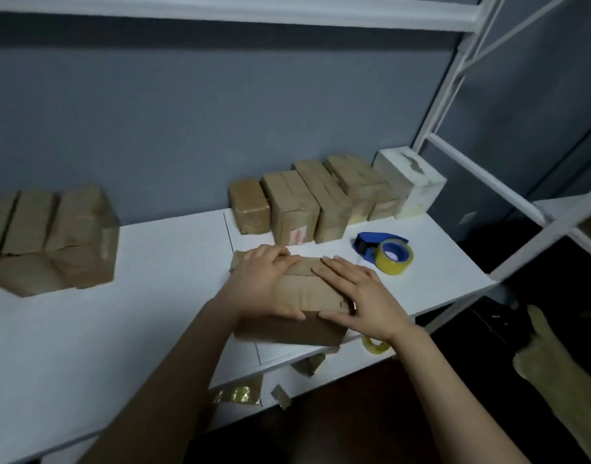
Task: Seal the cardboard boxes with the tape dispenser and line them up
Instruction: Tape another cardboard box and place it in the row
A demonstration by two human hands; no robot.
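Note:
A brown cardboard box [302, 289] lies on the white shelf [160, 262] near its front edge, its top flaps folded down. My left hand [260, 283] lies on the box's left half, fingers reaching over the far edge and thumb at the near edge. My right hand [357, 296] rests flat on the right half with straight fingers, thumb along the near edge. The blue tape dispenser [377, 244] with a yellow tape roll [394, 257] lies on the shelf just right of the box, apart from both hands.
Several taped boxes [300, 205] stand in a row at the back, ending in a white box [409, 182]. More brown boxes [49, 236] sit at the left. A small tape ring [374, 344] and tape scraps [237, 393] lie by the front edge. White rack posts [454, 75] rise at the right.

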